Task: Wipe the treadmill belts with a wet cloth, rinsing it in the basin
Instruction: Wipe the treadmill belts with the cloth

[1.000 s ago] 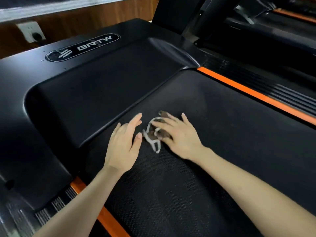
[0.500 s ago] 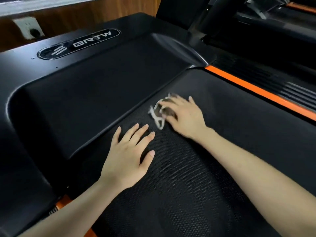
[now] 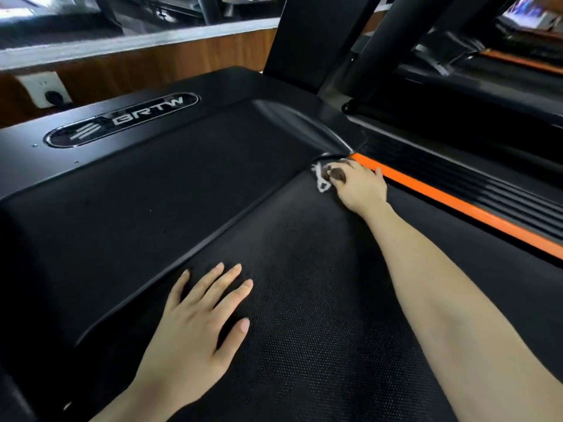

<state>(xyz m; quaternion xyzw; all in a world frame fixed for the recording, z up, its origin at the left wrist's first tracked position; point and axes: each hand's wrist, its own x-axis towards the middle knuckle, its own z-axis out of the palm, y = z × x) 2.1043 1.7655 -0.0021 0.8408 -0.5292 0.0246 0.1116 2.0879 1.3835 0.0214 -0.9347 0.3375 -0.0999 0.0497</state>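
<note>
Black textured treadmill belt [image 3: 304,315] meets the BRTW motor cover [image 3: 146,202] under a wood-panelled wall [image 3: 170,62]. Left hand [image 3: 195,330] lies flat on the belt, fingers spread. Right hand [image 3: 361,187] grips the brown cloth [image 3: 336,176] in the belt's far corner, beside the orange strip [image 3: 457,205].

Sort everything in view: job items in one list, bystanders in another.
In the job: brown cloth with white edging; right hand holding it; black textured treadmill belt; left hand flat on the belt.
Just there: black motor cover with BRTW badge; orange side strip; white wall socket; neighbouring treadmill.
</note>
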